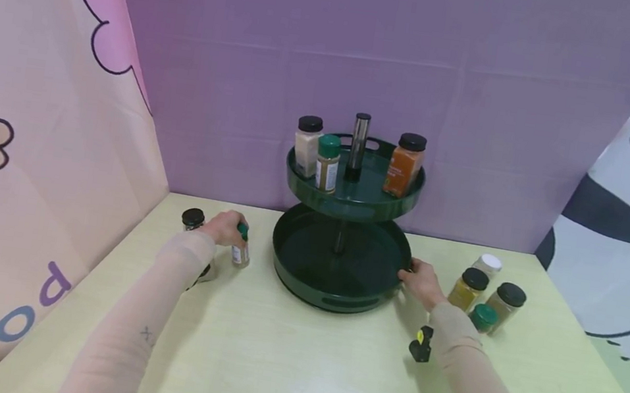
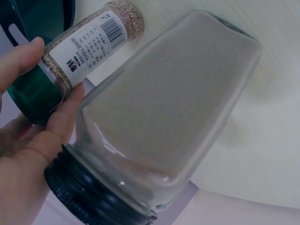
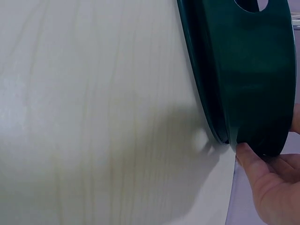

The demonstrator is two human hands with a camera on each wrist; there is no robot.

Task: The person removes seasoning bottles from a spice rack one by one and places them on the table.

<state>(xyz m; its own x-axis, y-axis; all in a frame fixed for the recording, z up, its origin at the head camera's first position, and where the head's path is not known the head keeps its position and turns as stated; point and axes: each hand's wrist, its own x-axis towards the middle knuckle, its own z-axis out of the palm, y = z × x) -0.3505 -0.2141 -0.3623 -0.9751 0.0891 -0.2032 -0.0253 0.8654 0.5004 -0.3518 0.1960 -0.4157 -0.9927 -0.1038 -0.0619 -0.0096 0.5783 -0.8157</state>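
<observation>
On the left of the table, my left hand (image 1: 224, 228) grips a small spice jar (image 2: 93, 47) by its green cap, thumb on one side and fingers on the other. The jar has a white barcode label and pale seeds inside. Right beside that hand is a larger glass jar (image 2: 168, 98) with a black lid and pale contents. At the right side of a dark green two-tier turntable (image 1: 309, 289), my right hand (image 1: 423, 282) pinches the lower tray's rim, with the thumb (image 3: 251, 161) against the outer wall.
The upper tray (image 1: 357, 210) carries a black-lidded pale jar (image 1: 306, 149), a green-capped jar (image 1: 327, 168) and an orange jar (image 1: 404, 168). Right of my right hand stand several jars, among them a yellow one (image 1: 465, 294) and a white-capped one (image 1: 488, 264). A purple backdrop (image 1: 230, 112) rises behind the table.
</observation>
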